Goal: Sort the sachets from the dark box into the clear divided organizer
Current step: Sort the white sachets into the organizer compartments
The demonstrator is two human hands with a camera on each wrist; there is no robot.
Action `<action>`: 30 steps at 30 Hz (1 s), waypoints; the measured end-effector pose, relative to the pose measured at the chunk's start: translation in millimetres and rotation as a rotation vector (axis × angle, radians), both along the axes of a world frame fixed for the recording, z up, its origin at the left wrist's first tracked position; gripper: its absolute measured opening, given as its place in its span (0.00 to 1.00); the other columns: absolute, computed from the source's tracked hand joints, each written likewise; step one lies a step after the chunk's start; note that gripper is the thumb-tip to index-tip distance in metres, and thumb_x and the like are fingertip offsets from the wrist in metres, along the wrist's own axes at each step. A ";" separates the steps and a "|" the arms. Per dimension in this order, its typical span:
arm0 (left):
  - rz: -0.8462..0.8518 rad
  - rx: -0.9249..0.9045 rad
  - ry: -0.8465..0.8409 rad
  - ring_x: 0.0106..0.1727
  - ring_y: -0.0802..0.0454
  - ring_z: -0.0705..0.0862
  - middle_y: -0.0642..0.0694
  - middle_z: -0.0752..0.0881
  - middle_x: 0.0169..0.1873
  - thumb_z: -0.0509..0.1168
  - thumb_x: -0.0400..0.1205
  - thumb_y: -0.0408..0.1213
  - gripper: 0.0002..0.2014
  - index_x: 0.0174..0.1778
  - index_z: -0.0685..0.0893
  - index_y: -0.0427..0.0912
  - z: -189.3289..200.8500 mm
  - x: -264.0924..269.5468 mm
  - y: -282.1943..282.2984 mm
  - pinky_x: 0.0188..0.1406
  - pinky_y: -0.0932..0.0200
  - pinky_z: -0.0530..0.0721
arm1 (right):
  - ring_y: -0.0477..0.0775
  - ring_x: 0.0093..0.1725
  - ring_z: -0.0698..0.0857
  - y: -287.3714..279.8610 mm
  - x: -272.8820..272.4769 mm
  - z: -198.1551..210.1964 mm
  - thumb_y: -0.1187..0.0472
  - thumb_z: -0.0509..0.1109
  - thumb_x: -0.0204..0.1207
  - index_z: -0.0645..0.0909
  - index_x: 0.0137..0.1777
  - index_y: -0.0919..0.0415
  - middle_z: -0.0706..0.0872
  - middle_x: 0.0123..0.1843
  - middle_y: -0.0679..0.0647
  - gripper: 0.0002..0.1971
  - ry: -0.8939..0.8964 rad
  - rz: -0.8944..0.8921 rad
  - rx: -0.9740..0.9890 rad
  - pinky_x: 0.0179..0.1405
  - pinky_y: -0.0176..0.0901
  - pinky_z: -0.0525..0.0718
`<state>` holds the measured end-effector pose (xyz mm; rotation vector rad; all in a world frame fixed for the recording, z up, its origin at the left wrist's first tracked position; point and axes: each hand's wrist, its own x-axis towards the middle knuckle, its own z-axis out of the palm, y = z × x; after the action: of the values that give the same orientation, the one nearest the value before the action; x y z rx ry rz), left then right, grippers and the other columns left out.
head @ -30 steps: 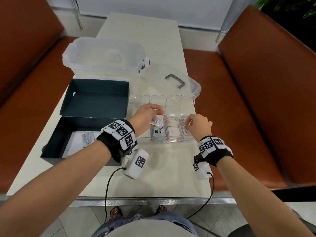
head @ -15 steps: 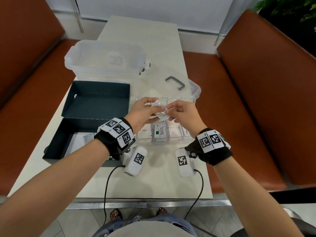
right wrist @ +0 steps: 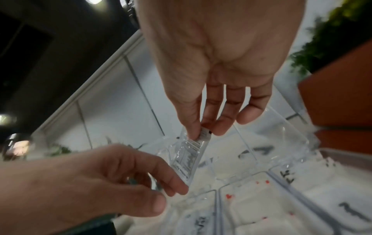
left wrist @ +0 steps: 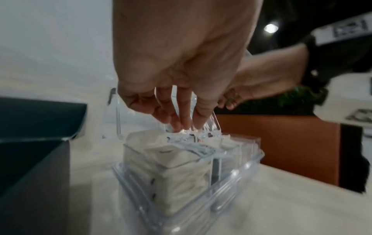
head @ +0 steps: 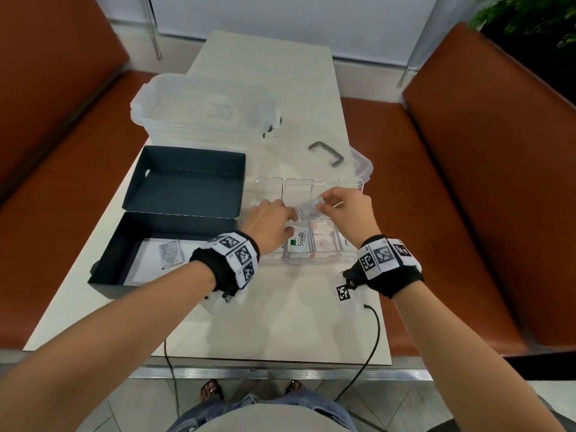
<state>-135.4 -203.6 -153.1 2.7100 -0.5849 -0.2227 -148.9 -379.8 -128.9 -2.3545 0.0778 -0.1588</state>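
Note:
A small clear sachet [head: 307,210] with printed text hangs over the middle of the clear divided organizer [head: 311,260]. My right hand [head: 318,202] pinches its top edge between thumb and forefinger, seen close in the right wrist view [right wrist: 203,132] on the sachet [right wrist: 187,157]. My left hand [head: 288,218] lies just left of it, its relaxed fingers touching the sachet's lower corner and the thumb apart [right wrist: 171,198]. The front compartments hold sachets, one marked Stevia [head: 299,243]. The dark box [head: 118,263] stands open at the left with one sachet [head: 170,255] inside.
A large clear tub [head: 202,110] stands behind the dark box. Its lid with a grey handle [head: 327,154] lies behind the organizer. Brown benches [head: 467,182] flank the narrow table. Cables trail from both wrists over the table's near edge.
My right hand left the front right compartment and took the sachet's top from my left hand. The left hand's grip loosened; the sachet now sits farther back over the organizer.

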 end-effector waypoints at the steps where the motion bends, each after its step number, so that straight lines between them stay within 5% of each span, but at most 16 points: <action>1: -0.051 0.102 -0.066 0.61 0.44 0.75 0.45 0.79 0.61 0.62 0.84 0.44 0.17 0.69 0.80 0.49 -3.7 -0.8 -1.3 0.54 0.51 0.69 | 0.47 0.38 0.84 0.6 1.8 -0.3 0.62 0.72 0.75 0.87 0.48 0.59 0.89 0.42 0.53 0.04 -0.005 0.032 -0.072 0.45 0.40 0.82; 5: -0.108 0.259 -0.130 0.61 0.43 0.69 0.43 0.72 0.60 0.59 0.84 0.49 0.18 0.68 0.81 0.47 -11.7 -5.1 -4.8 0.55 0.49 0.65 | 0.54 0.47 0.85 8.6 7.4 -2.2 0.61 0.68 0.78 0.87 0.52 0.57 0.88 0.46 0.53 0.08 0.010 0.137 -0.305 0.52 0.52 0.83; 15: -0.095 0.246 -0.094 0.63 0.43 0.67 0.44 0.70 0.62 0.58 0.85 0.50 0.18 0.67 0.79 0.48 -8.9 -7.4 -4.1 0.59 0.47 0.64 | 0.59 0.56 0.81 27.8 12.5 -22.1 0.59 0.61 0.83 0.85 0.59 0.52 0.84 0.54 0.54 0.12 -0.020 0.307 -0.708 0.53 0.50 0.70; 20: -0.108 0.241 -0.091 0.62 0.44 0.68 0.44 0.71 0.62 0.60 0.83 0.51 0.18 0.67 0.79 0.50 -9.3 -9.9 -3.2 0.57 0.48 0.64 | 0.59 0.46 0.83 23.2 8.9 -14.8 0.62 0.63 0.79 0.81 0.59 0.54 0.84 0.46 0.53 0.12 -0.045 0.249 -0.551 0.51 0.51 0.74; 23: -0.103 0.234 -0.103 0.62 0.44 0.68 0.45 0.71 0.61 0.62 0.82 0.51 0.18 0.65 0.81 0.49 -9.3 -10.1 -4.0 0.57 0.48 0.64 | 0.58 0.35 0.80 16.9 6.2 -0.5 0.67 0.64 0.75 0.79 0.55 0.57 0.78 0.33 0.52 0.11 -0.072 0.238 -0.366 0.37 0.48 0.79; 27: -0.077 0.199 -0.093 0.62 0.44 0.68 0.45 0.72 0.61 0.64 0.81 0.50 0.18 0.65 0.81 0.48 -7.3 -7.3 -3.7 0.57 0.49 0.63 | 0.45 0.31 0.84 6.2 6.6 12.5 0.67 0.68 0.74 0.89 0.44 0.61 0.87 0.32 0.53 0.08 0.023 0.161 -0.150 0.33 0.30 0.77; 30: -0.065 0.196 -0.069 0.62 0.45 0.67 0.45 0.72 0.61 0.63 0.82 0.50 0.18 0.65 0.81 0.48 -5.0 -5.8 -2.9 0.57 0.49 0.63 | 0.37 0.32 0.82 1.8 6.7 18.3 0.69 0.72 0.70 0.90 0.50 0.59 0.90 0.38 0.54 0.11 0.122 0.183 -0.114 0.32 0.16 0.73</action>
<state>-141.1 -206.5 -158.2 2.9001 -0.7055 -0.2140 -142.2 -378.1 -110.6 -2.4684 -0.0890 0.0720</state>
